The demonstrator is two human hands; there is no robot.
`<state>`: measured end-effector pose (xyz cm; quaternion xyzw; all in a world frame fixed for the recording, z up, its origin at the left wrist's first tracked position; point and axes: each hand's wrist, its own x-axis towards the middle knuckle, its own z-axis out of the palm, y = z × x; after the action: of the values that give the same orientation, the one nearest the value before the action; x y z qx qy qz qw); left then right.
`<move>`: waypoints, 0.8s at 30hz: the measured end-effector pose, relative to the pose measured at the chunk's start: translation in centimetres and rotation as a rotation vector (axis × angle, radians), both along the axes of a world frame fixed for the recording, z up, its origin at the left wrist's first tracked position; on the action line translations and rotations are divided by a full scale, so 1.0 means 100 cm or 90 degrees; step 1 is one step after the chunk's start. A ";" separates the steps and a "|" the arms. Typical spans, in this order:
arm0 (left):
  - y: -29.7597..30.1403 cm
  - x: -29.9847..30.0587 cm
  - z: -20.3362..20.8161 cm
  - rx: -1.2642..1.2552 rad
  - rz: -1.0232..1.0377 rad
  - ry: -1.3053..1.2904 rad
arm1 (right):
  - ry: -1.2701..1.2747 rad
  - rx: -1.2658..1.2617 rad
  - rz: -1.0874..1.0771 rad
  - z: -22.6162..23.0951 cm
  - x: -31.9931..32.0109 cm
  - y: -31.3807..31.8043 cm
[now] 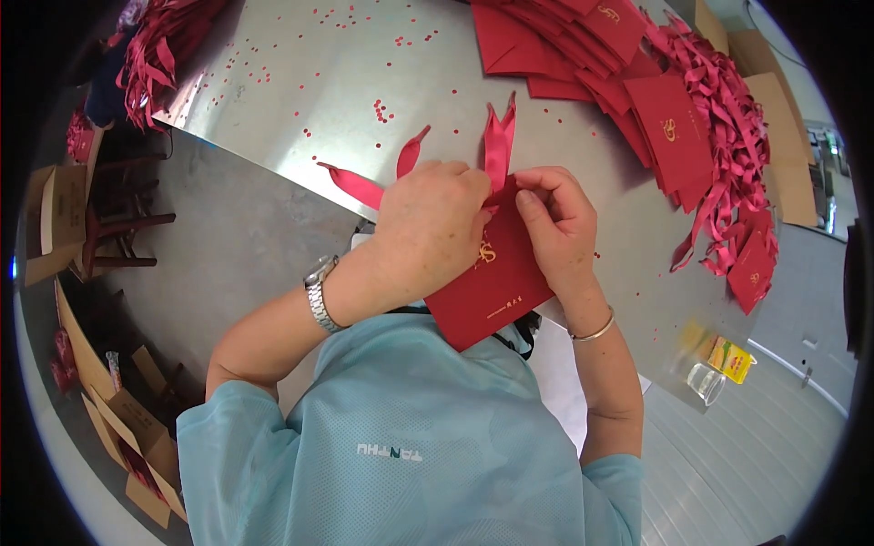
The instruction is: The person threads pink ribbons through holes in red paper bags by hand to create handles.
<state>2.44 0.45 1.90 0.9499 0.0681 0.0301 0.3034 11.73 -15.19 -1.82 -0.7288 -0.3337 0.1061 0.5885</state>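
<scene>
Between my hands is a flat red paper gift bag (pixel 499 284) with gold print, tilted over the table's near edge. Pink-red ribbon (pixel 497 146) stands up from its top edge, and another ribbon end (pixel 353 186) sticks out past my left hand. My left hand (pixel 431 218) is closed at the bag's top, its fingers gripping ribbon; the fingertips are partly hidden. On the other side, my right hand (pixel 557 215) pinches the bag's top corner between thumb and index finger.
Red bags (pixel 583 55) lie stacked at the far right beside a heap of ribbons (pixel 719 127). More ribbons (pixel 150 73) hang at the far left corner. Small red dots (pixel 381 111) dot the metal table (pixel 300 55). A plastic cup (pixel 706 382) and yellow packet (pixel 731 358) sit at right.
</scene>
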 end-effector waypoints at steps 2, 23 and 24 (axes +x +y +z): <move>-0.004 -0.004 0.004 -0.041 0.009 -0.004 | 0.131 -0.067 -0.091 0.010 0.002 0.000; 0.004 -0.008 0.004 -0.455 -0.039 0.113 | 0.205 -0.135 -0.117 0.029 0.013 0.012; 0.009 -0.007 -0.004 -0.521 -0.033 0.110 | 0.209 -0.135 -0.115 0.030 0.013 0.011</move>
<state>1.79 1.33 1.52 0.7513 0.0759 -0.0867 0.6498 13.01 -14.14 1.21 -0.7865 -0.1536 0.2042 0.5623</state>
